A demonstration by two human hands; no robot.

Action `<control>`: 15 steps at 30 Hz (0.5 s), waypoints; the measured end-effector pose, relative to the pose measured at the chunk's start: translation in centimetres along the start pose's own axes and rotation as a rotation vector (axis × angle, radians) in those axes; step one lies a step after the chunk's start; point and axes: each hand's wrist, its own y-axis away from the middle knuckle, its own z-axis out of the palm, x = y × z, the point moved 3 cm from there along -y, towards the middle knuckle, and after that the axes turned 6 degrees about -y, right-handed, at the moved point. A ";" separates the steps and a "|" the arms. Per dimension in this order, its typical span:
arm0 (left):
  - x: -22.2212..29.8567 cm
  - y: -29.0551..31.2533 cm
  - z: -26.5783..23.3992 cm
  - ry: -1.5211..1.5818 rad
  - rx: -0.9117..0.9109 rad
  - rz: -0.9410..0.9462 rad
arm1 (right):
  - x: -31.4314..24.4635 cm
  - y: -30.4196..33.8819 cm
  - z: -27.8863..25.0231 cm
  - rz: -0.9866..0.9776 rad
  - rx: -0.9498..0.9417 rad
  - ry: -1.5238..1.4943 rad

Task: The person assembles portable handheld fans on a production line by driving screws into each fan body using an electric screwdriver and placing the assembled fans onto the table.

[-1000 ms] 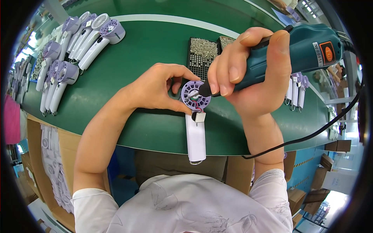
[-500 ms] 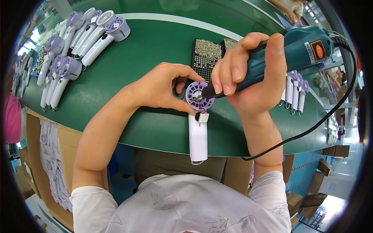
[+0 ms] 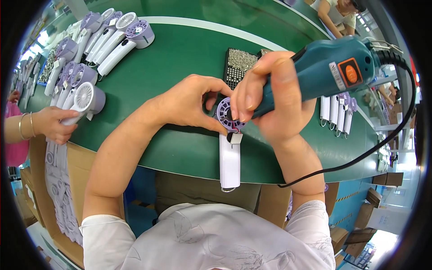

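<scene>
A handheld fan with a white handle and an open purple head lies on the green table in front of me. Thin red wires and a small white block show where head meets handle. My left hand grips the fan's head, thumb and fingers curled around its left rim. In my right hand is a teal electric screwdriver, tilted down to the left over the fan head. My fingers hide the screwdriver's tip, so I cannot tell what it touches.
Black screw tray beyond the fan. Assembled fans lie in rows at the left, more at the right. A co-worker's hand holds a fan at the left edge. A black cord loops past my right arm.
My right hand and the screwdriver have moved lower and nearer over the fan head. A co-worker's hand holding a fan has come in from the left.
</scene>
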 end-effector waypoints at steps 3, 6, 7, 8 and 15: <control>-0.4 -0.3 0.1 0.015 0.032 0.116 | 0.0 0.4 1.1 -0.045 -0.090 0.098; -0.6 -0.1 0.3 0.156 0.085 0.172 | 0.6 0.7 2.6 0.054 -0.039 0.083; -0.9 0.0 0.3 0.150 0.086 0.181 | 0.7 0.5 2.9 0.054 0.002 0.073; -1.0 0.1 0.3 0.133 0.099 0.188 | 0.9 0.3 2.9 0.037 -0.024 0.088; 0.2 0.0 0.4 0.031 0.076 0.176 | 1.0 0.4 2.3 -0.007 -0.006 0.045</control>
